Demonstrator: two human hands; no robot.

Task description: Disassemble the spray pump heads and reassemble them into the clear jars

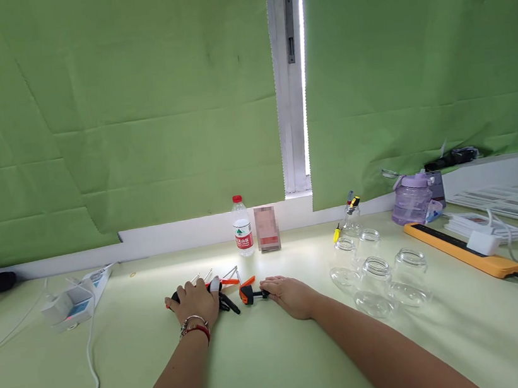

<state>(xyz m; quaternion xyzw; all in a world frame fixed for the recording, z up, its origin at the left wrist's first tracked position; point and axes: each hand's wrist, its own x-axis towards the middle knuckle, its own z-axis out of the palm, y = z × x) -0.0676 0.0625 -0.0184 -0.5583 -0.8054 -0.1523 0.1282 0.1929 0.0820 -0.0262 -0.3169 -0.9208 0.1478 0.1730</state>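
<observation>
My left hand [197,302] lies palm down over a small pile of black and orange things, its fingers apart. A white wrap covers one of its fingertips. Black stick-like pieces [229,304] and an orange strip [229,281] poke out beside it; whatever lies under the palm is hidden. Several thin pale sticks [236,274] point away behind the pile. My right hand [291,295] rests flat on the table, fingers stretched toward the left. Its fingertips touch the black end of an orange-and-black tool [247,294], whose exact kind I cannot make out.
Behind the hands stand a red-capped water bottle [242,228] and a pinkish box [267,228]. Several clear glass jars [375,277] stand right of my right arm, one holding pens [351,210]. Farther right are a purple bottle [413,198] and an orange power strip [462,250]. White cables [91,362] run at left.
</observation>
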